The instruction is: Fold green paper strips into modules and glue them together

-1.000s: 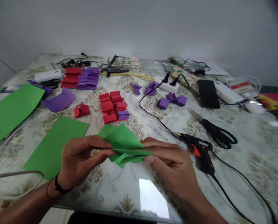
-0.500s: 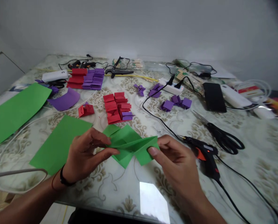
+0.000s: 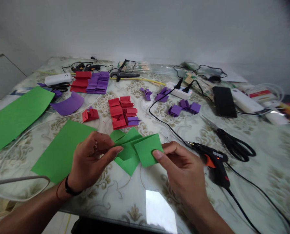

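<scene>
Between my two hands is a folded piece of green paper (image 3: 148, 150). My left hand (image 3: 93, 159) pinches its left end between thumb and fingers. At its right end, my right hand (image 3: 184, 169) grips a square flap, thumb on the near face. More green paper (image 3: 129, 165) lies on the table just under and behind it; whether the pieces are joined I cannot tell. A flat green sheet (image 3: 59, 149) rests beside my left hand. Beyond my hands sits a block of folded red paper pieces (image 3: 119, 112) with one purple piece (image 3: 132, 121) at its corner.
A glue gun (image 3: 213, 162) with a lit red light and black scissors (image 3: 232, 143) lie right of my right hand. Further back are purple folded pieces (image 3: 175, 110), a power strip (image 3: 179, 91) and a phone (image 3: 224, 101). A white cable (image 3: 35, 125) curves across the left.
The right part of the green paper has turned so its square flap now faces me and sits slightly higher. Both hands keep their hold, nearly in place.
</scene>
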Demonstrator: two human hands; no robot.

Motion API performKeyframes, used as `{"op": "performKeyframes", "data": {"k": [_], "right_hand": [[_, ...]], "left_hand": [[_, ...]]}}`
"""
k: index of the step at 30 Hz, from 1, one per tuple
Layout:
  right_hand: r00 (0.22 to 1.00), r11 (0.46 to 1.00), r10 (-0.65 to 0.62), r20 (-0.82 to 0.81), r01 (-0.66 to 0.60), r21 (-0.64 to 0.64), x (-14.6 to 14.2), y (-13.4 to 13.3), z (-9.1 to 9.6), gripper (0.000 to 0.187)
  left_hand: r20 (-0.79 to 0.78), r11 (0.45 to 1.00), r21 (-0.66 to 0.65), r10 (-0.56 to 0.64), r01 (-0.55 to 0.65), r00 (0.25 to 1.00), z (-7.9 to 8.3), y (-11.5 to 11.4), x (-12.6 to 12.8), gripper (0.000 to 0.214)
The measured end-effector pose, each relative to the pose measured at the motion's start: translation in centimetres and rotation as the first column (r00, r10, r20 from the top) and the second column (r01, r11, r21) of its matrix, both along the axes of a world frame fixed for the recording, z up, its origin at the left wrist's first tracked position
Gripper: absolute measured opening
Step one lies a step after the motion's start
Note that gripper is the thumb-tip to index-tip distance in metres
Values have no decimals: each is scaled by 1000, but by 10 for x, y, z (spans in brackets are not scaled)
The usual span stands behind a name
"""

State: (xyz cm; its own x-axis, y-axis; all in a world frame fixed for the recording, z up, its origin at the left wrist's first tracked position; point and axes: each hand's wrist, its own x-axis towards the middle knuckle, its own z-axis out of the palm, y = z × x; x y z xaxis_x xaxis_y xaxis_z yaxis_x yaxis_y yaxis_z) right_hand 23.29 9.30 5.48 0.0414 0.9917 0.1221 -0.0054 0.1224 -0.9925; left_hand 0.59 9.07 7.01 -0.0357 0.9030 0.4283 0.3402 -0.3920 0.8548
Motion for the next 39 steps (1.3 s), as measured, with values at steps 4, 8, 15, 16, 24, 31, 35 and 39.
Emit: {"op": "performKeyframes", "data": {"k": [4,8,15,16,24,31,35,39], "right_hand": [[1000,1000,-11,13,11,3,1,2,-1,23],[1000,1000,-13,13,13,12,3,4,-3,19],[1000,1000,-6,15,6,-12,4,5,-4,21],[1000,1000,-14,14,14,-11,4,6,-4,21],[996,999,-29,81,26,40,12,11,-3,16],[995,998,-55,88,51,46,15,12,-4,13],[994,996,-68,81,64,59,12,11,-2,14],[992,992,-104,76,98,80,10,9,-3,14]], "left_hand": [[-4,997,-52,-58,57,998,1,2,-3,16],[-81,995,-38,-98,96,992,1,3,-8,8],[63,989,-120,-76,83,995,-5,3,-6,16],[73,984,-142,-98,107,993,-4,4,-6,18],[47,959,-204,-191,197,980,2,14,-13,17],[273,934,-281,-140,218,952,4,14,-14,14],[399,913,-299,-144,277,905,4,12,-13,25],[408,912,-288,-158,291,899,5,13,-15,28]]}}
